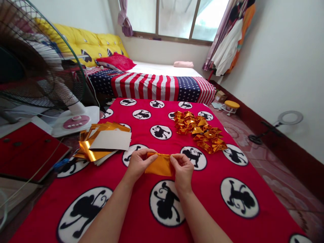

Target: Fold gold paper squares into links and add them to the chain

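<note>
A gold foil sheet [160,166] is held between my two hands, low over the red cloth with monkey prints [202,209]. My left hand [140,162] pinches its upper left part between thumb and fingers. At the upper right corner, my right hand [182,168] grips it the same way. The sheet's top edge looks narrowly folded between the fingertips. To the left lies a loose stack of gold sheets [88,153] with a pale sheet [111,139] on top. Several folded gold foil pieces [186,123] sit in a cluster at the right.
A fan [76,116] stands at the left beside a red box [27,146]. Beyond the cloth is a bed with a flag-patterned cover [157,86]. On the floor at the right are a yellow stool [232,104] and a ring light [290,118].
</note>
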The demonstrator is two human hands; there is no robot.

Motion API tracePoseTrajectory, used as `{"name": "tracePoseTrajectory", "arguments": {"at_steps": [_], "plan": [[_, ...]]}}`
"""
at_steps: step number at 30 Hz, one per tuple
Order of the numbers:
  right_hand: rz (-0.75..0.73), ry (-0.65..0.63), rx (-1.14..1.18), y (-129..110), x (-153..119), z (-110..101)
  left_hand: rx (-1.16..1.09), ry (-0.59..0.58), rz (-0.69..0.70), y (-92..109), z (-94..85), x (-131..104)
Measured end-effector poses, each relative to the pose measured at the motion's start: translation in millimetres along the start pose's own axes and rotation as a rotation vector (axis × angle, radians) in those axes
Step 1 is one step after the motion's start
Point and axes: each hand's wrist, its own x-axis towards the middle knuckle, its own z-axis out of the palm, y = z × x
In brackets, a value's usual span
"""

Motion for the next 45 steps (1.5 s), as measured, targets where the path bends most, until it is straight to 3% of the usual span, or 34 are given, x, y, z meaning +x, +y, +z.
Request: {"name": "tracePoseTrajectory", "arguments": {"at_steps": [5,9,15,21,29,34,41,45], "plan": [[0.009,-0.062,0.012,0,-2,1,-0.006,0.001,-0.002,1,-2.2,1],[-0.053,-0.185,0.011,-7,-1,1,0.050,-0.019,0.027,1,-3.8,0],[-0.260,-0.339,-0.347,-16,5,-2,0.138,-0.081,0.049,8,-0.2,-3],[-0.324,-0.346,-0.421,-14,6,-2,0.190,-0.085,0.083,8,2.5,-4],[-0.242,-0.325,-0.365,-11,6,-4,0.015,-0.088,-0.061,2,-2.4,-3],[-0.201,-0.328,-0.306,-12,4,-2,0.059,-0.044,0.021,3,-1.5,-3],[-0.183,-0.328,-0.289,-15,0,-1,0.111,-0.143,0.042,5,-0.2,-5],[-0.114,-0.330,-0.244,-13,1,0,0.125,-0.107,0.077,4,0.3,-4]]}}
